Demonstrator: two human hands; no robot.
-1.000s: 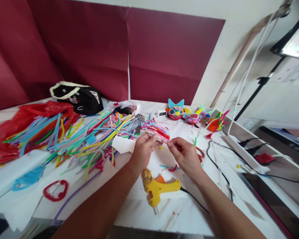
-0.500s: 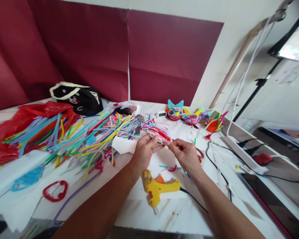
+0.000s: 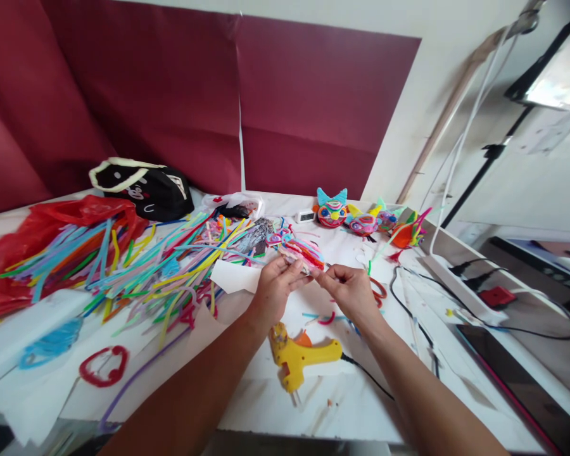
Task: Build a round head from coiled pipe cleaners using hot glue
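Observation:
Between my hands is a small craft piece [image 3: 304,250] covered in pipe cleaners, with pink, red, orange and blue rows. My left hand [image 3: 274,286] is closed on its left and lower edge, thumb and fingers pinching it. At the piece's right edge, the fingers of my right hand [image 3: 349,290] are pinched together, touching it; they partly hide that edge. Below both hands a yellow glue gun [image 3: 308,357] lies on its side, nozzle toward me. Short blue and red pipe cleaner bits [image 3: 327,318] lie just above it.
Loose pipe cleaners [image 3: 171,266] spread across the left, partly in a red plastic bag [image 3: 88,209]. Behind stand finished pipe-cleaner faces [image 3: 332,212] and a black bag [image 3: 166,190]. At right are a power strip [image 3: 475,294], cables and a dark tablet-like device [image 3: 508,373].
The craft piece is tipped slightly, so more of its coloured rows shows. Both hands keep hold at nearly the same spot; the whole view has shifted a little.

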